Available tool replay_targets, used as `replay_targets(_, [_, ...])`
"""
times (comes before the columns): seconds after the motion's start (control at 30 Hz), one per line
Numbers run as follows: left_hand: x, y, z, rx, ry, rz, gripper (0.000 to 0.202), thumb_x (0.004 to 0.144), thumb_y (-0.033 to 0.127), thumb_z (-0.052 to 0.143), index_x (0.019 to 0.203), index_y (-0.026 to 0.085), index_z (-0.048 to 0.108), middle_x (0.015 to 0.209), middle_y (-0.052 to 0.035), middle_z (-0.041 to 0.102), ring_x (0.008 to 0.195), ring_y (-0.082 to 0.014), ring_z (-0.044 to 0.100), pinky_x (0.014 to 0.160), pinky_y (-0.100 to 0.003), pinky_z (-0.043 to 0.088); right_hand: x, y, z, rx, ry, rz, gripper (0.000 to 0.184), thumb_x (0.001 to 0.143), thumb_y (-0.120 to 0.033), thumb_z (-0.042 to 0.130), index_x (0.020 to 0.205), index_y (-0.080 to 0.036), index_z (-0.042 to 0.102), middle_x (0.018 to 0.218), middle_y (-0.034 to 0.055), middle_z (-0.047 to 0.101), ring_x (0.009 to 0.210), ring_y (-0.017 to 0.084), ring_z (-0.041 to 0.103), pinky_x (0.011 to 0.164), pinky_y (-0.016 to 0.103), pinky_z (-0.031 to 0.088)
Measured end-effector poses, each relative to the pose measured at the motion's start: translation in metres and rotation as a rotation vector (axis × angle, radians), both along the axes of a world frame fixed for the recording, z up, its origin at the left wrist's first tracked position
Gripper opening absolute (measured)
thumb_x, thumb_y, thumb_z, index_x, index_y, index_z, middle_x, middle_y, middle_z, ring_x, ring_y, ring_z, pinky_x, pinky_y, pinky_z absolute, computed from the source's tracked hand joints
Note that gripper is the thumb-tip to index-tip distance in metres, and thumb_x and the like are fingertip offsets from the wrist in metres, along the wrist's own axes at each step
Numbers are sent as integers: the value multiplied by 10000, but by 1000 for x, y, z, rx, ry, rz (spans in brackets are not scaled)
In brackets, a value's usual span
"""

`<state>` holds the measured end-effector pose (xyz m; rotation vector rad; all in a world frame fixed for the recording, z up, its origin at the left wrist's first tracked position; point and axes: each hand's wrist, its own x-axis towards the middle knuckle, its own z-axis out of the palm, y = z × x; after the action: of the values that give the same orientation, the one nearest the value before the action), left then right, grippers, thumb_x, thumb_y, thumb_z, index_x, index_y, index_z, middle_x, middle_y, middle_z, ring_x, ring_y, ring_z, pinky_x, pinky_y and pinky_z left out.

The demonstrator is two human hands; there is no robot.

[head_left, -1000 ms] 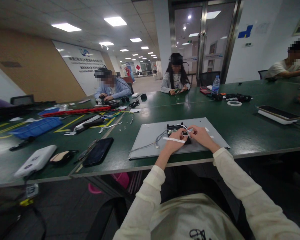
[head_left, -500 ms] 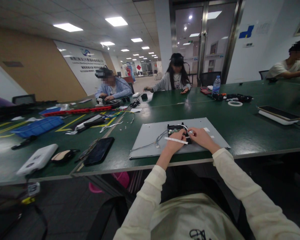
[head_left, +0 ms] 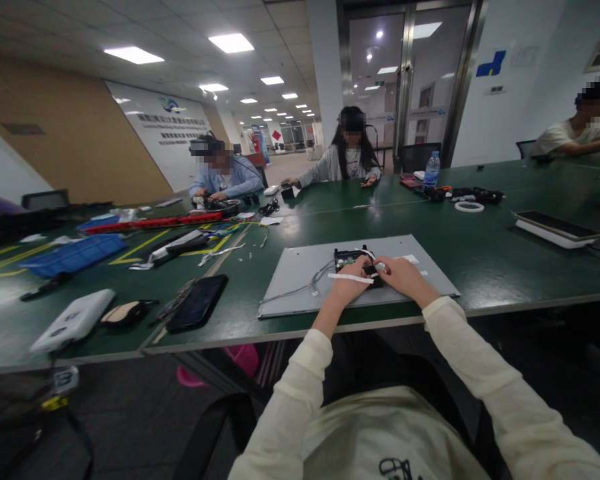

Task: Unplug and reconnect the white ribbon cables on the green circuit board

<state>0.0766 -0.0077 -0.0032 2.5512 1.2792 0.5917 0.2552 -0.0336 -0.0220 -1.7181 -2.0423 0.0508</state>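
A flat grey panel [head_left: 293, 270] lies on the table in front of me, and on it sits a black housing [head_left: 338, 257] with a circuit board [head_left: 349, 259] showing inside. My left hand [head_left: 351, 279] rests over the housing's near side, its fingers curled together; what they grip is hidden. A narrow white strip [head_left: 345, 277] crosses the back of this hand. From the right, my right hand [head_left: 401, 275] pinches a thin white band [head_left: 381, 266] close to the left fingertips. Grey wires [head_left: 320, 275] trail from the housing to the panel's left edge.
A dark phone [head_left: 198, 303], a white device [head_left: 75, 320] and a blue tray [head_left: 75, 255] are on the left. To the right lie a tape roll [head_left: 469, 207] and a phone on a white box [head_left: 555, 230]. A water bottle [head_left: 432, 169] stands farther back. Several people sit around the table.
My right fingers have shifted slightly, drawing closer to the left ones over the housing. Across the table, a person's hand has moved onto a small black object.
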Motion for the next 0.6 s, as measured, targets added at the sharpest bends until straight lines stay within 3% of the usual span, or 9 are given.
replay_targets(0.4, [-1, 2, 3, -34, -12, 7, 349, 770, 209, 553, 1116, 248, 562, 642, 50, 604, 601, -143, 578, 575, -227, 402, 2, -2, -2, 6, -109, -98, 306, 887, -351, 552, 1163, -237, 617, 830, 88, 703, 809, 237, 646, 616, 268, 323])
replay_targets(0.6, [-2, -3, 5, 49, 0, 10, 377, 792, 153, 514, 1153, 238, 581, 825, -2, 684, 740, -158, 630, 694, -238, 457, 5, -4, -1, 9, -123, -145, 306, 870, -230, 533, 1163, -229, 623, 832, 94, 704, 816, 230, 640, 640, 274, 326])
